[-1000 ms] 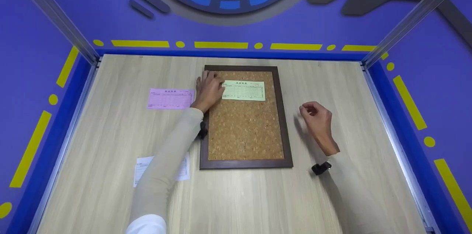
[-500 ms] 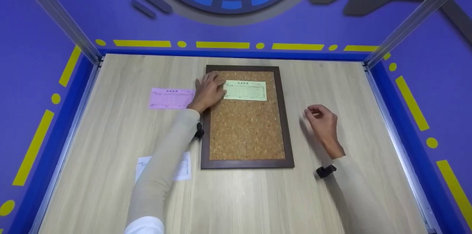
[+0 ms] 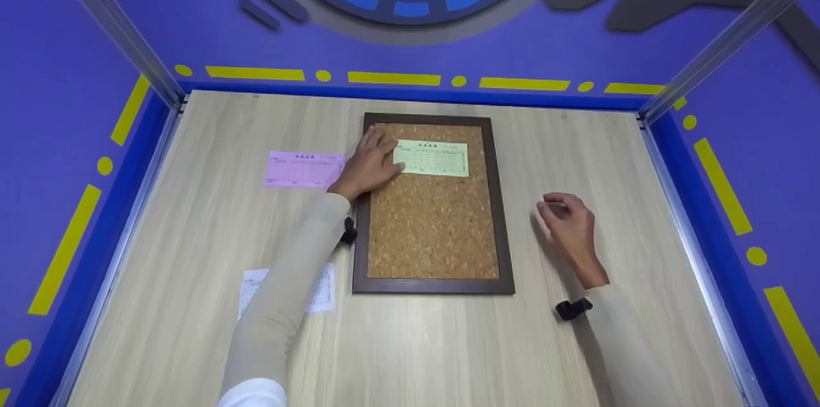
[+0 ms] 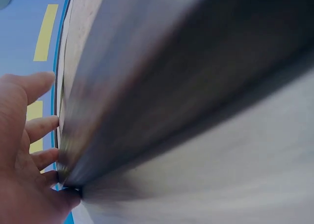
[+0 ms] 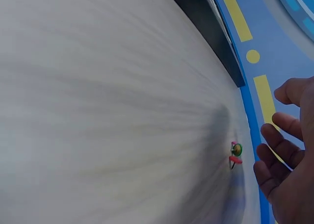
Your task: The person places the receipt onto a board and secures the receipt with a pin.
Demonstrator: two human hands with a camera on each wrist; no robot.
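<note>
A framed cork board (image 3: 432, 227) lies on the table, with a light green printed slip (image 3: 430, 158) flat on its upper part. My left hand (image 3: 370, 166) rests across the board's left frame, fingers extended, its thumb and fingertips at the slip's left edge. In the left wrist view, the fingers of the left hand (image 4: 22, 150) reach along the dark frame. Right of the board, my right hand (image 3: 571, 224) hovers over the table with loosely bent fingers and nothing between them. Beyond the right hand (image 5: 289, 150) in its wrist view, several small coloured pushpins (image 5: 236, 153) lie on the table.
A pink printed slip (image 3: 304, 170) lies left of the board, partly behind the left hand. Nearer the front, the left sleeve covers part of a white printed slip (image 3: 323, 288). Blue walls (image 3: 410, 61) enclose the wooden table (image 3: 435, 349) at the back and sides.
My right hand has drifted slightly right and toward the front. The left hand's fingers have spread and its thumb has moved onto the slip's lower left corner. The slips stay put on board and table.
</note>
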